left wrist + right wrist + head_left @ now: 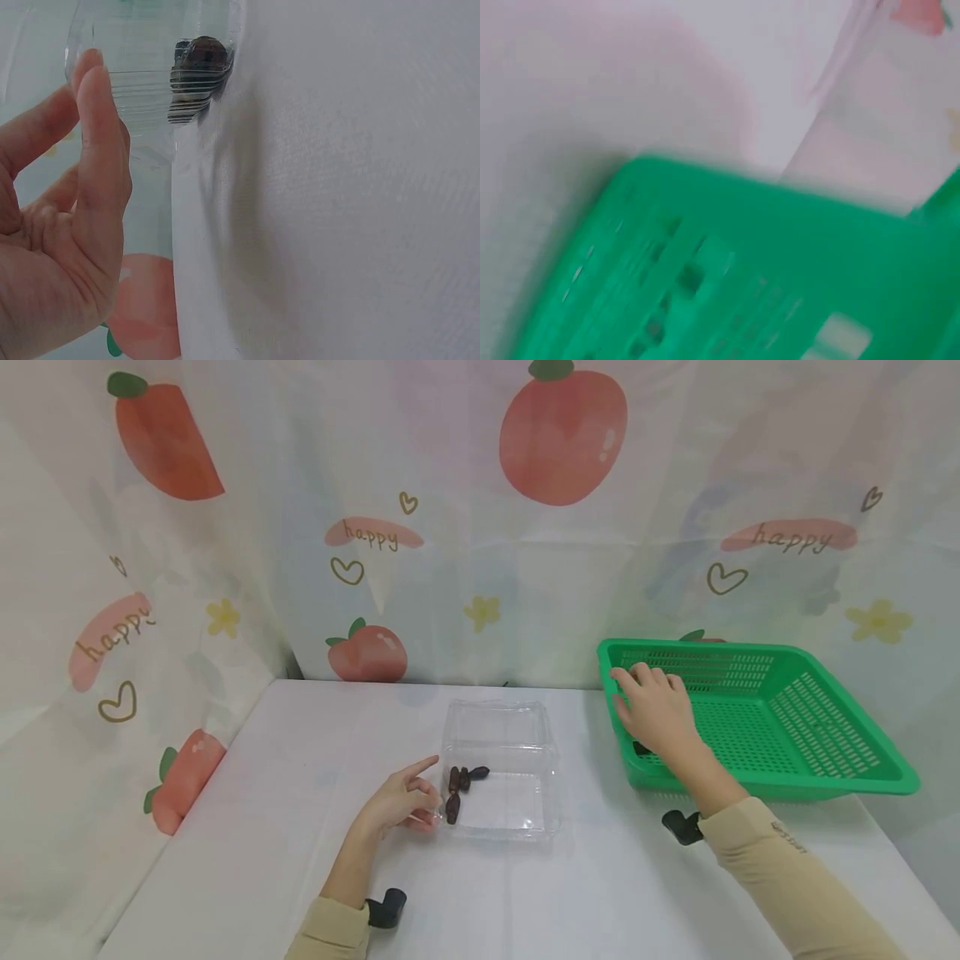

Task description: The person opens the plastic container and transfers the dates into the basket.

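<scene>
— While touching clear box (513, 806), with fingers apart on left hand (401, 800), perhaps steadying it?
— Likely. Note dark pieces (453, 808) inside, just beyond those fingertips; right hand (656, 714) over green basket (735, 727), with fingers parted, maybe for reaching.

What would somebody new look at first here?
Probably the big bright green basket on the right, with the right hand over it. Next, the big red fruit printed high on the cloth behind. Then the dark brown pieces in the clear box near the middle, beside the left hand.
</scene>
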Demonstrator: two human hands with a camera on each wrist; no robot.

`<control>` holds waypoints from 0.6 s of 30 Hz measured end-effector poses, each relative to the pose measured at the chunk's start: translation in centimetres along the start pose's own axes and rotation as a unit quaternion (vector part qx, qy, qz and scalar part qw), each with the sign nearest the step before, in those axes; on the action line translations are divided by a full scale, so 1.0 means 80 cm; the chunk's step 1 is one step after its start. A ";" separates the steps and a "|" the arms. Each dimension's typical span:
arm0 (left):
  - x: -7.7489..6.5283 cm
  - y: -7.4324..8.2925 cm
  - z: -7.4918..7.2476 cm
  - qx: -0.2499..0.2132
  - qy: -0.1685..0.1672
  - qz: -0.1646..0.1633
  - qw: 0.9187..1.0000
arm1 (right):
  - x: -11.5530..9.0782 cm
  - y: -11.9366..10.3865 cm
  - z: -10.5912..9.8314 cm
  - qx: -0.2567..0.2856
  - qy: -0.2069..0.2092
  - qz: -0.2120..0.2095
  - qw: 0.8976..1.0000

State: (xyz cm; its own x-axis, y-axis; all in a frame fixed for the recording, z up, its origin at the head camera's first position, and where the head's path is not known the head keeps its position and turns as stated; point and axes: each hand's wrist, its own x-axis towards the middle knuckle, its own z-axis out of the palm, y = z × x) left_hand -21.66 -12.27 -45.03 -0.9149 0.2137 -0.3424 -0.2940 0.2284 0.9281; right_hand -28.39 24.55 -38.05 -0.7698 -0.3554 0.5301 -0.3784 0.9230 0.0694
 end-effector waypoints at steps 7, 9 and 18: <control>0.001 0.000 0.000 0.003 0.001 0.001 1.000 | 0.003 -0.051 0.012 0.042 -0.024 -0.029 0.998; 0.001 0.000 0.000 0.004 0.001 0.003 1.000 | 0.001 -0.064 0.018 0.056 -0.030 -0.047 0.997; 0.002 -0.004 0.000 -0.002 -0.002 0.007 1.000 | -0.015 -0.122 0.047 0.100 -0.033 -0.154 0.982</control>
State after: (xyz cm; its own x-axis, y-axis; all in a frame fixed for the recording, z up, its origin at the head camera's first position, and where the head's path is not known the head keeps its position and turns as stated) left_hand -21.71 -12.34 -45.37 -0.9175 0.2208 -0.3307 -0.2831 0.2215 0.9332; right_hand -25.73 15.40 -42.51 -0.6320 -0.6283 0.4536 -0.6871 0.7251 0.0471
